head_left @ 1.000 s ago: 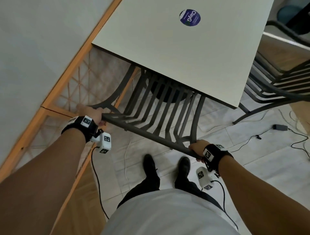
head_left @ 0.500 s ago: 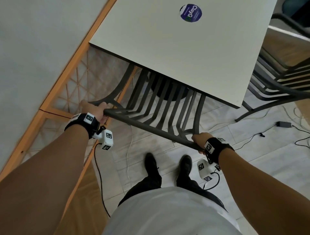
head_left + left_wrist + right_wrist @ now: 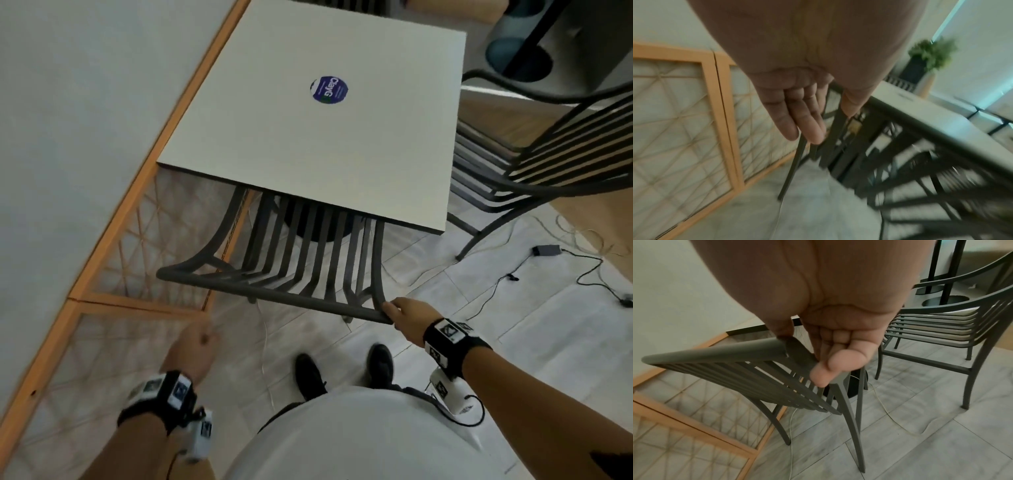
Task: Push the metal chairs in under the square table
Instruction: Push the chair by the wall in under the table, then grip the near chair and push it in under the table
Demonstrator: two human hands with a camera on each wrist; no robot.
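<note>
The near metal chair (image 3: 377,257) sits with its seat under the worktop (image 3: 308,144), backrest out. It looks stiff and probably heavy, so push at both ends of its top rail (image 3: 274,297). Your right hand (image 3: 409,318) rests loose-fingered on the rail's end; your left hand (image 3: 193,346) hangs free, relaxed. A second chair (image 3: 479,192) waits beside the worktop.

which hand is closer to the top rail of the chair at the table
Right. The right hand touches the right end of the top rail; the left hand hangs clear of its left end.
</note>
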